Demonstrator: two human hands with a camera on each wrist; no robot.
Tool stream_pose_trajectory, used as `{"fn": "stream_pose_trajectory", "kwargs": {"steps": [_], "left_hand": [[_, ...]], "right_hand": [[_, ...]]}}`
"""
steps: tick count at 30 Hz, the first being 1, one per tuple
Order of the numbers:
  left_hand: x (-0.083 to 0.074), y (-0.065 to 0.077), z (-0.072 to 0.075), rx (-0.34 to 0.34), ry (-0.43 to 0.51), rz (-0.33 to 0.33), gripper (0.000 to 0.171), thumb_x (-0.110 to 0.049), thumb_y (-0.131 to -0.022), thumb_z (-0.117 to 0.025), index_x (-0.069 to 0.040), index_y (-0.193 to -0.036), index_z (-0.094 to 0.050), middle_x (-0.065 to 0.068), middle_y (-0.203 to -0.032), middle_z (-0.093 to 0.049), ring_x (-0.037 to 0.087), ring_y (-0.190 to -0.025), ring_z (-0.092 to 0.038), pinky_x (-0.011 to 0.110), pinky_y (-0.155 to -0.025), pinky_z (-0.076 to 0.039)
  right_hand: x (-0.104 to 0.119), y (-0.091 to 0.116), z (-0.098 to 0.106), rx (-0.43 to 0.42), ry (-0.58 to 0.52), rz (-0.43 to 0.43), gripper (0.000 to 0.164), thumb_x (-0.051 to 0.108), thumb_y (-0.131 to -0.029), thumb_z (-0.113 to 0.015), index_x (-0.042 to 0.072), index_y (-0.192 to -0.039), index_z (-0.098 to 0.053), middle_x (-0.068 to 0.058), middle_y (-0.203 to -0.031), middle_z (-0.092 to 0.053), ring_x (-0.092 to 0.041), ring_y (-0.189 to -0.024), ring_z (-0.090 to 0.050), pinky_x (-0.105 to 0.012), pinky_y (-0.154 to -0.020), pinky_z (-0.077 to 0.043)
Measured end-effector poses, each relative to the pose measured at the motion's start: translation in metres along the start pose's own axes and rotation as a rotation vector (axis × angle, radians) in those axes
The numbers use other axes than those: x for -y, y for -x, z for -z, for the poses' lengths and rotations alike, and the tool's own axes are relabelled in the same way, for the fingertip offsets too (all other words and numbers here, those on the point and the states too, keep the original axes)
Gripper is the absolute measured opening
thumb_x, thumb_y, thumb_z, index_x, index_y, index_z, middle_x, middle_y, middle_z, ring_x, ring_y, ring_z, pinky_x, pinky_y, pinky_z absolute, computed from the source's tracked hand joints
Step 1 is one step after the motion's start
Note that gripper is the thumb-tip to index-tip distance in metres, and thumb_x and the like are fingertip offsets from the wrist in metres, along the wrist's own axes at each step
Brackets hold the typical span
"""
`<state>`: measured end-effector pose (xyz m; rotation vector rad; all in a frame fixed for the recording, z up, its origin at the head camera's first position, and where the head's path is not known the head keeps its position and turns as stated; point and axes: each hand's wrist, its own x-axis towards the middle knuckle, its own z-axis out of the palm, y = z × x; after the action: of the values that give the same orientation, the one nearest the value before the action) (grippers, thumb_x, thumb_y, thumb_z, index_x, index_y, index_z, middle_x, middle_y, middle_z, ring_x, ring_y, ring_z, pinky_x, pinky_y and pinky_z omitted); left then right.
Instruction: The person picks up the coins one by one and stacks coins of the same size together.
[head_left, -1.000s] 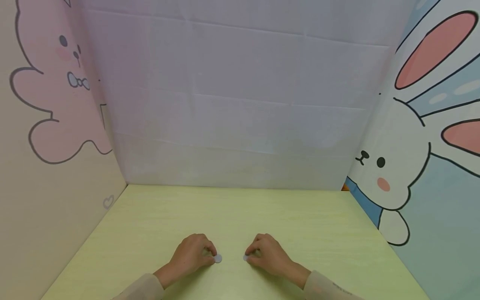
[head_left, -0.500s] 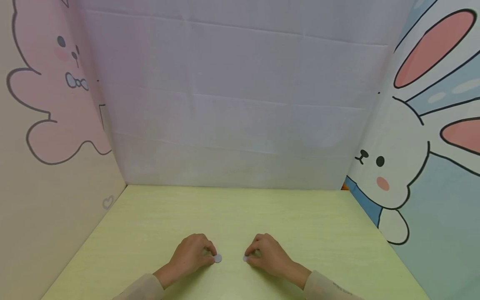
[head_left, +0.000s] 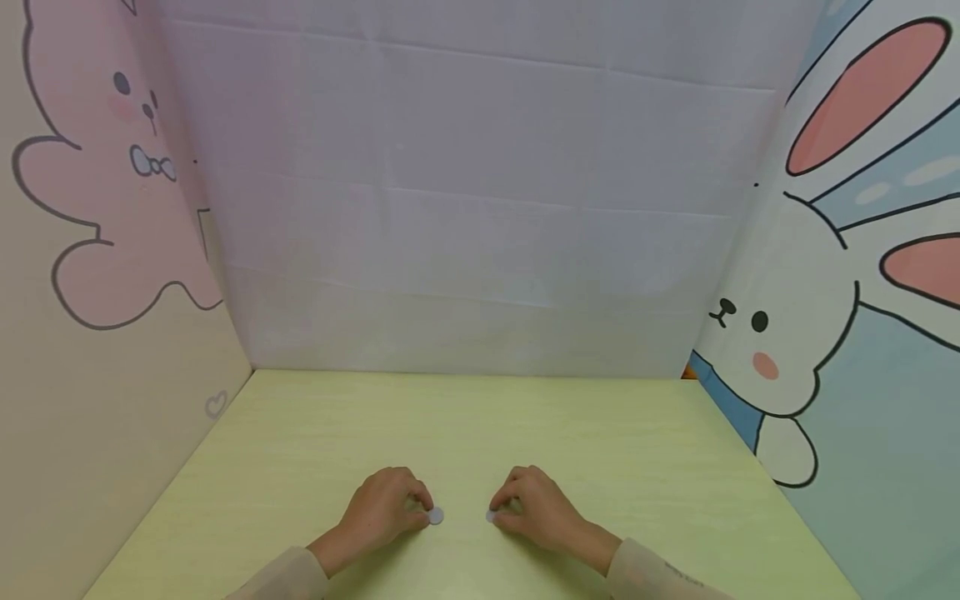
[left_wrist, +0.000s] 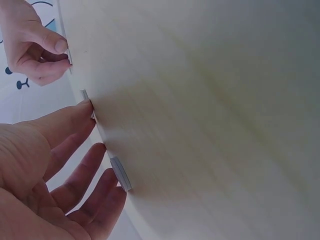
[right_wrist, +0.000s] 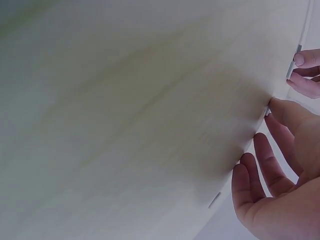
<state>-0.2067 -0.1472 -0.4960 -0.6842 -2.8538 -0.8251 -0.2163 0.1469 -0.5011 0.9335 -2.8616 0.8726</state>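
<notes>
Low in the head view, my left hand pinches a small round pale-grey disc between thumb and forefinger, just above or on the table. Its edge shows beside the thumb tip in the left wrist view. Another grey flat piece, seen edge-on and looking layered, lies by that hand's outer fingers. Opposite, my right hand pinches a second small grey disc, mostly covered by its fingertips. A thin grey piece lies on the table beyond the right hand's outer fingers in the right wrist view.
The pale yellow-green tabletop runs back to a creased white sheet. A wall with a pink cartoon animal borders it on the left. A white rabbit drawing covers the right wall.
</notes>
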Motion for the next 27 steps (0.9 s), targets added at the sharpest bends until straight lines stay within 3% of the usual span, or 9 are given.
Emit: {"fn": "stream_pose_trajectory", "kwargs": {"steps": [7, 13, 23, 27], "left_hand": [[0.000, 0.000, 0.000, 0.004, 0.001, -0.003, 0.017, -0.024, -0.076, -0.097, -0.026, -0.084, -0.082, -0.014, -0.089, -0.071, 0.013, -0.088, -0.064, 0.040, -0.079, -0.056], [-0.001, 0.000, 0.002, 0.016, 0.000, -0.001, 0.019, -0.024, -0.075, -0.098, -0.025, -0.086, -0.082, -0.013, -0.092, -0.073, 0.015, -0.091, -0.067, 0.042, -0.081, -0.057], [-0.010, -0.006, 0.000, 0.013, 0.009, -0.044, 0.017, -0.026, -0.080, -0.094, -0.023, -0.093, -0.083, -0.013, -0.093, -0.073, 0.014, -0.089, -0.067, 0.035, -0.076, -0.056], [-0.017, -0.010, -0.004, -0.010, -0.004, -0.074, 0.019, -0.021, -0.077, -0.096, -0.023, -0.091, -0.083, -0.012, -0.092, -0.073, 0.016, -0.089, -0.067, 0.035, -0.073, -0.056]], "right_hand": [[-0.002, 0.000, -0.001, -0.001, 0.012, -0.021, 0.006, 0.022, -0.091, -0.086, 0.022, -0.097, -0.085, 0.017, -0.096, -0.068, -0.003, -0.091, -0.054, -0.030, -0.086, -0.052], [-0.002, 0.000, -0.001, -0.004, 0.011, -0.006, 0.006, 0.021, -0.091, -0.087, 0.022, -0.096, -0.085, 0.017, -0.095, -0.068, -0.004, -0.090, -0.054, -0.027, -0.082, -0.051], [0.001, 0.000, 0.000, -0.006, 0.027, 0.002, 0.006, 0.022, -0.091, -0.086, 0.021, -0.097, -0.085, 0.016, -0.096, -0.067, -0.003, -0.091, -0.055, -0.033, -0.089, -0.053], [0.001, 0.000, 0.000, -0.009, 0.030, 0.006, 0.007, 0.023, -0.092, -0.085, 0.021, -0.098, -0.085, 0.016, -0.096, -0.066, -0.004, -0.090, -0.054, -0.031, -0.086, -0.052]]}}
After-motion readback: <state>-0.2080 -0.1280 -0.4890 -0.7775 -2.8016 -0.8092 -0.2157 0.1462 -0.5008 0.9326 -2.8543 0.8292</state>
